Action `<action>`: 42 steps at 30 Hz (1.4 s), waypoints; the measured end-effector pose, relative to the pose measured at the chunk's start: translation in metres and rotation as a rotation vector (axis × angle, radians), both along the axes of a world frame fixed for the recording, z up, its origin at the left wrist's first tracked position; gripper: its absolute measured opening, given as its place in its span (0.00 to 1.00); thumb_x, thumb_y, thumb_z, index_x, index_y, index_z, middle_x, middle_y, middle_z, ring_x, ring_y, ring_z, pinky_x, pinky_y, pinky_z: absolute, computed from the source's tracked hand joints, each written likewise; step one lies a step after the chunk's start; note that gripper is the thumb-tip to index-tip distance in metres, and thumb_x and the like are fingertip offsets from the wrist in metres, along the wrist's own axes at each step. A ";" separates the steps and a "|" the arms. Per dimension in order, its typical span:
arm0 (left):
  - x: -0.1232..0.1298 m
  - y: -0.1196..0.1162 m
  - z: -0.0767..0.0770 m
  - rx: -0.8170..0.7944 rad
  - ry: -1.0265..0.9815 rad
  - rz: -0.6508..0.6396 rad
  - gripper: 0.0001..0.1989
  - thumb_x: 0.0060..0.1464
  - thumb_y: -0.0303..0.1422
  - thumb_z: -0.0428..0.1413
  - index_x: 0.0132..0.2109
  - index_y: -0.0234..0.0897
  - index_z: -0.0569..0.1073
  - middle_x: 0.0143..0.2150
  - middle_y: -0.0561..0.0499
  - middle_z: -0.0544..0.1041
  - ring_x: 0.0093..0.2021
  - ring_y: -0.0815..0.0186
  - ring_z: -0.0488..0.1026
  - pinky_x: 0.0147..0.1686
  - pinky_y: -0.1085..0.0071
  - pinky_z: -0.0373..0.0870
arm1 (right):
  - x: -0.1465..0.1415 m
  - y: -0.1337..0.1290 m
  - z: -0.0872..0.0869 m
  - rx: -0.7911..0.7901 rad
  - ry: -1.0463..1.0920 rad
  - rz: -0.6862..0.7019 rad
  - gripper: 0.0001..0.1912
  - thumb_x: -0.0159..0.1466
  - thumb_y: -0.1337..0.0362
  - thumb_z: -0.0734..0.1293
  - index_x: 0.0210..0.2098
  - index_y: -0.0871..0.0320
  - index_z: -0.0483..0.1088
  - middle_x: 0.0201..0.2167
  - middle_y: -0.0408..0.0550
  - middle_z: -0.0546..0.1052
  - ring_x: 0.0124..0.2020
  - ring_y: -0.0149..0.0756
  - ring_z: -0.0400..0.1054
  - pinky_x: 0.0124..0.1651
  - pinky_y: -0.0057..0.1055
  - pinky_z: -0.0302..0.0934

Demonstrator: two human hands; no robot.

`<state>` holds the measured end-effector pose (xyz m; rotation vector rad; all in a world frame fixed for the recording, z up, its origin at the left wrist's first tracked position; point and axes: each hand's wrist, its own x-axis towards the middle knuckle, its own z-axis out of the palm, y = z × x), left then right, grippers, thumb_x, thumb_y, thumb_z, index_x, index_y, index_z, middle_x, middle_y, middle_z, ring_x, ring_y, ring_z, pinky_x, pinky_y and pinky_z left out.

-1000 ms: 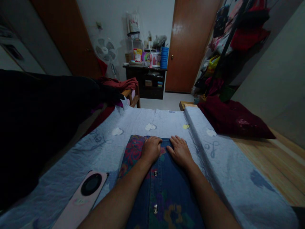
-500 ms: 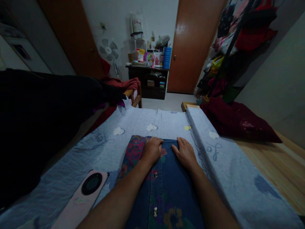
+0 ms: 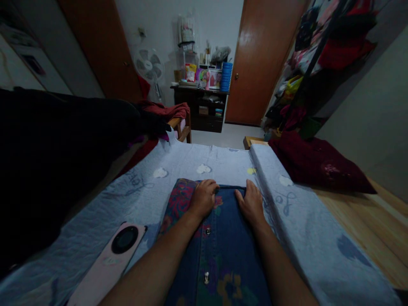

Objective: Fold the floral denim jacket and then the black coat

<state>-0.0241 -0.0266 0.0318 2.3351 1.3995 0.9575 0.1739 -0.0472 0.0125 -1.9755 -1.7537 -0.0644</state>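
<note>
A folded dark blue denim garment with a floral pattern and metal buttons lies on the pale blue printed sheet. My left hand rests on the garment's far edge, left of the middle, its fingers curled together on the cloth. At the far right corner is my right hand, palm down, with the thumb apart from the fingers, touching the edge. A pink phone with a round black camera ring lies face down to the left.
Black cloth is heaped at the left. On the right, a dark red cushion lies on a wooden surface. Beyond the sheet stand a fan, a dark shelf and a brown door. Bags hang at the upper right.
My right hand has moved slightly right along the garment's far edge, to its corner. My left hand has stayed almost in place. The view has shifted slightly.
</note>
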 end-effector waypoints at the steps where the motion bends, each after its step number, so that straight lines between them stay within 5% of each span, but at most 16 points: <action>1: 0.000 -0.001 0.002 0.017 0.002 -0.008 0.15 0.51 0.18 0.51 0.40 0.39 0.76 0.46 0.49 0.75 0.49 0.61 0.68 0.51 0.64 0.64 | -0.001 -0.001 0.002 0.079 0.012 0.029 0.31 0.65 0.54 0.59 0.62 0.67 0.58 0.61 0.63 0.63 0.61 0.50 0.55 0.61 0.46 0.49; 4: -0.001 -0.005 0.007 0.032 0.028 -0.060 0.11 0.52 0.20 0.52 0.38 0.39 0.75 0.41 0.50 0.76 0.46 0.61 0.69 0.49 0.64 0.64 | -0.005 -0.005 0.011 0.232 0.055 0.222 0.20 0.63 0.61 0.61 0.53 0.59 0.68 0.54 0.56 0.69 0.57 0.46 0.58 0.59 0.44 0.51; 9: 0.001 -0.009 0.007 0.014 0.084 -0.169 0.09 0.56 0.27 0.54 0.43 0.38 0.75 0.42 0.49 0.78 0.45 0.60 0.70 0.48 0.63 0.65 | -0.014 -0.009 0.017 0.121 0.059 0.493 0.12 0.64 0.65 0.61 0.43 0.55 0.75 0.45 0.49 0.75 0.49 0.40 0.64 0.55 0.39 0.54; 19: 0.003 -0.011 -0.003 0.027 0.134 -0.173 0.14 0.54 0.32 0.56 0.49 0.38 0.74 0.52 0.47 0.76 0.54 0.59 0.69 0.58 0.59 0.61 | -0.008 0.000 0.003 -0.100 -0.057 0.355 0.22 0.68 0.58 0.58 0.57 0.60 0.67 0.58 0.53 0.69 0.63 0.45 0.55 0.65 0.43 0.45; 29: 0.005 -0.008 -0.010 0.057 0.144 -0.145 0.13 0.56 0.29 0.54 0.48 0.39 0.75 0.53 0.48 0.76 0.55 0.63 0.70 0.59 0.62 0.62 | 0.005 0.009 -0.009 -0.181 -0.013 0.273 0.28 0.69 0.55 0.53 0.63 0.65 0.59 0.63 0.57 0.63 0.67 0.42 0.50 0.67 0.40 0.43; 35: 0.007 -0.013 -0.001 0.048 0.258 -0.143 0.13 0.58 0.29 0.52 0.49 0.39 0.74 0.54 0.47 0.75 0.56 0.63 0.69 0.60 0.63 0.60 | 0.010 0.009 0.004 -0.320 -0.067 0.261 0.29 0.69 0.54 0.53 0.65 0.63 0.57 0.65 0.54 0.61 0.67 0.40 0.49 0.67 0.35 0.42; 39: 0.011 -0.021 0.017 0.038 0.333 -0.143 0.11 0.59 0.28 0.51 0.47 0.38 0.75 0.52 0.45 0.76 0.56 0.60 0.69 0.62 0.56 0.57 | 0.008 0.000 0.023 -0.312 -0.078 0.098 0.36 0.67 0.51 0.56 0.66 0.71 0.52 0.67 0.65 0.54 0.68 0.53 0.43 0.66 0.48 0.40; 42: 0.014 -0.040 0.031 0.048 0.357 -0.107 0.15 0.58 0.27 0.50 0.51 0.38 0.72 0.56 0.44 0.73 0.61 0.58 0.64 0.64 0.51 0.51 | -0.004 -0.021 0.037 -0.236 -0.131 0.051 0.35 0.67 0.56 0.57 0.66 0.71 0.49 0.69 0.64 0.49 0.69 0.54 0.38 0.66 0.50 0.39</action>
